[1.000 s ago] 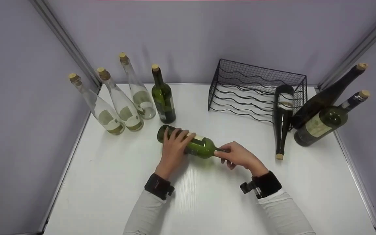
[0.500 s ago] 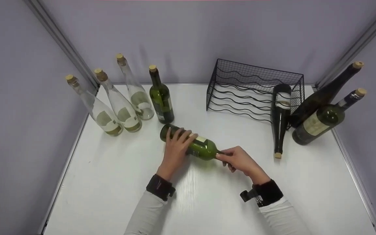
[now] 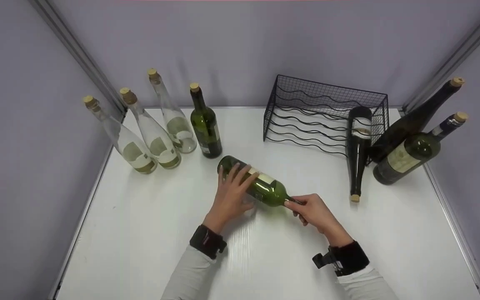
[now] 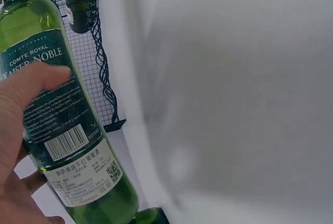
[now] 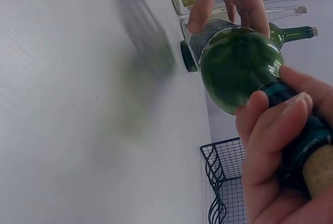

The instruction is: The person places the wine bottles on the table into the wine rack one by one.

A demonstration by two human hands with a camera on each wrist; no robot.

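Observation:
Both hands hold a green wine bottle (image 3: 274, 194) lying on its side, its base to the left and its neck to the right. My left hand (image 3: 230, 196) grips the body near the base, fingers over the far side and thumb across the dark back label (image 4: 47, 125) in the left wrist view. My right hand (image 3: 316, 213) pinches the neck. In the right wrist view the dark neck sleeve (image 5: 276, 93) runs between the fingers, and a cork (image 5: 320, 169) shows at its end. A shadow lies under the bottle, which appears held just off the table.
A black wire wine rack (image 3: 306, 125) stands at the back, with a dark bottle (image 3: 358, 146) lying in its right end, neck forward. Two bottles (image 3: 402, 160) stand right of it. Three clear bottles (image 3: 133, 155) and a green bottle (image 3: 207, 133) stand at the left on the white table (image 3: 140, 250).
Both hands have carried the bottle a little to the right. Its neck end has come slightly nearer, so the bottle slants more. The left thumb now shows below the bottle in the head view.

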